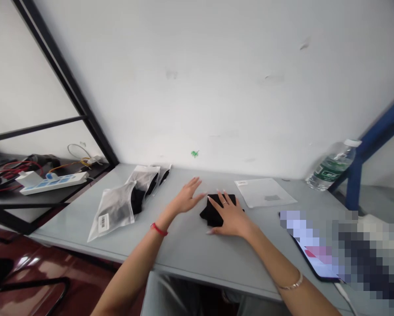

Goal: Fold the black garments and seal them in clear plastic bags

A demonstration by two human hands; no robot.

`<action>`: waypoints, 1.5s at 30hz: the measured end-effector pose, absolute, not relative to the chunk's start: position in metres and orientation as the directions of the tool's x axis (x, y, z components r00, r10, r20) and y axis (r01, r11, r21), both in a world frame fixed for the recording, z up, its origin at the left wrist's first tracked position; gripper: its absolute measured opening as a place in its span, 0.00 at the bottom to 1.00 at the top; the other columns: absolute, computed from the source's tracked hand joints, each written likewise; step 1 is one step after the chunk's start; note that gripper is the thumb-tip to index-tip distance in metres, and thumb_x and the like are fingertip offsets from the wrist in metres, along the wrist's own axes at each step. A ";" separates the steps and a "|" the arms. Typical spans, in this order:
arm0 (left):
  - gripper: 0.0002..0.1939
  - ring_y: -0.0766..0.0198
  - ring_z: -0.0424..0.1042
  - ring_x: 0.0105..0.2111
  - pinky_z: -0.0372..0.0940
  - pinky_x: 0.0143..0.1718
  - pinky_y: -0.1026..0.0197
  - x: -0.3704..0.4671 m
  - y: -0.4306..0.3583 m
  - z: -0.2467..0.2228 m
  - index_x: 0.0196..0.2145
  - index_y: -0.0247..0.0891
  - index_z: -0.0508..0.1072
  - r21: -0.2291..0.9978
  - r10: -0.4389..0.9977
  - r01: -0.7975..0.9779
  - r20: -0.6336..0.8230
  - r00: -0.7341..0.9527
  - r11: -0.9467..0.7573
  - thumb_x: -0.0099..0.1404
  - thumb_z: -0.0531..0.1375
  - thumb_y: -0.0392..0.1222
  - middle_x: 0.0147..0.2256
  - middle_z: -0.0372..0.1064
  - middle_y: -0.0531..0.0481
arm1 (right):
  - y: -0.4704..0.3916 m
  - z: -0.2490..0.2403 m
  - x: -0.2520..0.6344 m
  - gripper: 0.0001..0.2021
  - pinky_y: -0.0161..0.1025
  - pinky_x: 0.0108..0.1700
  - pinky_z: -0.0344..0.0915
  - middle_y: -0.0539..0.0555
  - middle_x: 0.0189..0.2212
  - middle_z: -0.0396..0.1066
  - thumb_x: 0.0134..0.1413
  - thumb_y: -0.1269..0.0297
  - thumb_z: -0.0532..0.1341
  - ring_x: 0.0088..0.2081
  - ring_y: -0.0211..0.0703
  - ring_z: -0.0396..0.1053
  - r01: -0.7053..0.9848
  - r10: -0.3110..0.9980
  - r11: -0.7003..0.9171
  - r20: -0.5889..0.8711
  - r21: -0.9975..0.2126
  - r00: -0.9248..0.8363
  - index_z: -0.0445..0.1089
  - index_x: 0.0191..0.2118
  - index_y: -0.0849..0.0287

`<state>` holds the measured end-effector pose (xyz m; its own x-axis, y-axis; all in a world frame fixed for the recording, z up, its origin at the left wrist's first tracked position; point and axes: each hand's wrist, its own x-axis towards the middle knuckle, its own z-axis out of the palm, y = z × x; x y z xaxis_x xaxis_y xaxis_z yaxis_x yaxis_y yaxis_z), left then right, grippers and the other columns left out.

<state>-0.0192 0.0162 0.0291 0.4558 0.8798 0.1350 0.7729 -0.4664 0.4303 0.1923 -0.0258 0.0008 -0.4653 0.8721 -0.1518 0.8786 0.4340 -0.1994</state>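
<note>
Barcode label (103,222) on the front filled bag (116,206), left of frame; bars visible, print too small to read. Green label (328,170) with white characters on the clear bottle (345,153), right of frame, blurred, can't read the brand. Flat frosted bag (262,186), right of centre, has a small white label at its upper left corner and a grey printed block lower down, neither legible. Green mark (194,153) on the wall (216,87), centre, not readable as writing.

Folded black cloth (212,215) lies on the tabletop (183,250), just right of and below frame centre, partly covered by the right hand (231,217). That hand is palm down, fingers spread across the cloth, pressing or resting, can't tell which; not closed around it. Left hand (185,199) is open, fingers extended, holding nothing, thumb tip near the cloth's upper left edge; contact can't be told.

Two more bags (146,175) sit behind the front one, partly hidden by it and overlapping; black contents show at their right ends. Phone (310,250), lower right: screen mostly pixelated, content unreadable. Area right of it also pixelated, items unidentifiable. Both forearms cut off by bottom edge. Power strip (55,183) at left on a dark shelf (74,192), cables beside it tangled, hard to separate
</note>
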 end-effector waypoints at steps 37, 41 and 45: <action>0.12 0.55 0.75 0.45 0.59 0.57 0.52 -0.002 0.048 -0.020 0.38 0.36 0.77 0.163 0.899 0.891 0.193 0.393 -0.424 0.69 0.53 0.39 0.40 0.77 0.40 | -0.040 0.004 0.194 0.52 0.74 0.60 0.43 0.64 0.70 0.35 0.39 0.77 0.62 0.68 0.72 0.33 0.920 0.915 0.385 -0.102 -0.078 -0.391 0.40 0.70 0.49; 0.10 0.56 0.75 0.44 0.60 0.56 0.54 -0.003 0.043 -0.022 0.36 0.41 0.78 0.209 0.900 0.884 0.231 0.370 -0.418 0.67 0.56 0.39 0.37 0.78 0.42 | -0.032 -0.004 0.204 0.50 0.74 0.56 0.52 0.61 0.70 0.41 0.39 0.81 0.60 0.67 0.76 0.40 0.953 0.953 0.300 -0.023 -0.046 -0.301 0.43 0.69 0.48; 0.10 0.58 0.76 0.43 0.57 0.59 0.53 0.001 0.046 -0.027 0.35 0.42 0.79 0.337 0.897 0.840 0.277 0.344 -0.426 0.66 0.56 0.38 0.36 0.79 0.46 | -0.022 -0.015 0.208 0.44 0.67 0.56 0.56 0.63 0.67 0.50 0.43 0.78 0.60 0.64 0.75 0.49 0.958 0.955 0.285 0.096 -0.035 -0.281 0.49 0.68 0.54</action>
